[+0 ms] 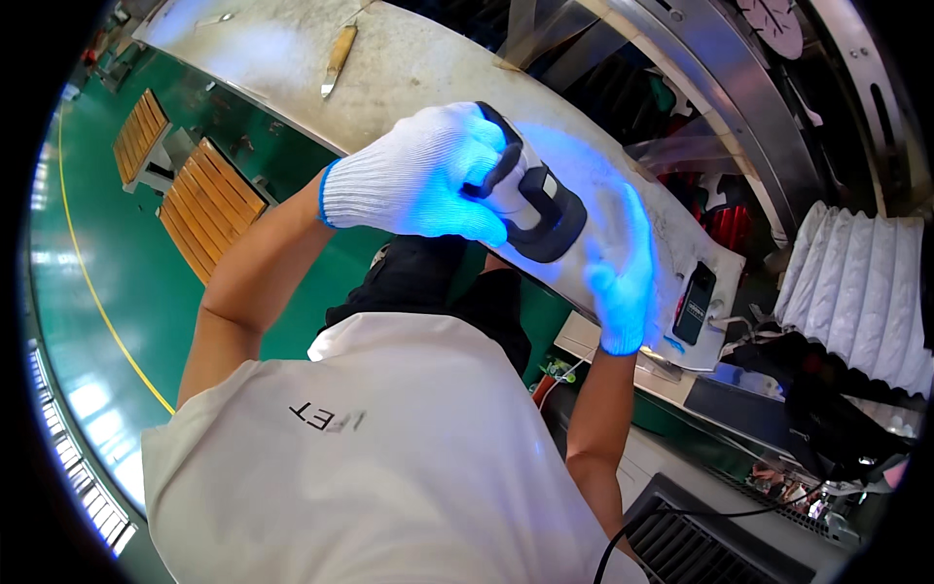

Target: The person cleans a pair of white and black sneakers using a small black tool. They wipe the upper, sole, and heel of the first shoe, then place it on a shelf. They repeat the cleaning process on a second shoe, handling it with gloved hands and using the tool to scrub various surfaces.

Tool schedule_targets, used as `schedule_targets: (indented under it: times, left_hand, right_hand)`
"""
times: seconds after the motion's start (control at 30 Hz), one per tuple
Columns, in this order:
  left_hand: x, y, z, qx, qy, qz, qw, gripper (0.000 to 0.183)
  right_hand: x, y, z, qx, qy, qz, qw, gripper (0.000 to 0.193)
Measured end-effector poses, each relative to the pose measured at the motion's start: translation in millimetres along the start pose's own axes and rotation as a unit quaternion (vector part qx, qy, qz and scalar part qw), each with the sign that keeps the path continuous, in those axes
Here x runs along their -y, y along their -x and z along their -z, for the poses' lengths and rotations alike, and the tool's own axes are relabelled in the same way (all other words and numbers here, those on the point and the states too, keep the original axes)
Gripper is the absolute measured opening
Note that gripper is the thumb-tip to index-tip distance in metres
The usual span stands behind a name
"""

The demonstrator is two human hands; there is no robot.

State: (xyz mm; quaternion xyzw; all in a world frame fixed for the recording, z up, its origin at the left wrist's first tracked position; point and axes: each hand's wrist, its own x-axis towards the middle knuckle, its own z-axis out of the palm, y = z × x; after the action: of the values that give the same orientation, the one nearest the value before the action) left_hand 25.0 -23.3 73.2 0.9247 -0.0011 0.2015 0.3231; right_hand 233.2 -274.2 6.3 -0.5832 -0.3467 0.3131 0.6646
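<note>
My left hand (pixel 418 175), in a white knitted glove with a blue cuff, is closed around a black-and-silver handheld device (pixel 535 200) with a thick black base. Strong blue light falls around the device, over the bench (pixel 409 68) and both gloves. To its right my right hand (pixel 623 277), gloved the same way, is held apart from the device. Its fingers stretch away from me and the thumb stands off to the side; the blue glare washes out detail. Nothing shows in it. Behind the left hand a wooden-handled blade tool (pixel 341 56) lies on the bench.
A black phone (pixel 694 304) lies on the bench right of my right hand. White ribbed ducting (pixel 856 292) hangs at the far right, near curved metal machine framing (pixel 720 88). Slatted wooden stools (pixel 209 204) stand on the green floor (pixel 126 273) to the left.
</note>
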Motion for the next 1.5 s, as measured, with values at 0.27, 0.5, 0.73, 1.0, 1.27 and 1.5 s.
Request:
schedule_targets:
  times: [0.27,0.5,0.73,1.0,1.27,1.5]
  left_hand:
    - [-18,29,-33,-0.08,-0.014,-0.108,0.991,0.041]
    - [-52,80,-66,-0.323,0.033,0.051,0.944,0.046]
    - [-34,110,-92,-0.311,0.236,0.078,0.917,0.054]
    - [-36,111,-89,-0.251,0.254,0.085,0.93,0.066]
    - [-38,100,-88,-0.259,0.233,0.113,0.93,0.056]
    - [-41,95,-87,-0.254,0.264,0.153,0.918,0.042]
  right_hand:
    - [2,24,-36,0.078,0.248,0.061,0.964,0.11]
    - [-3,45,-70,0.07,0.284,0.136,0.947,0.108]
    - [-23,74,-84,-0.05,0.264,0.076,0.96,0.112]
    - [-43,100,-89,-0.098,0.232,0.022,0.967,0.115]
    - [-35,101,-110,-0.16,0.224,0.002,0.961,0.112]
    - [-37,102,-105,-0.138,0.31,0.075,0.938,0.109]
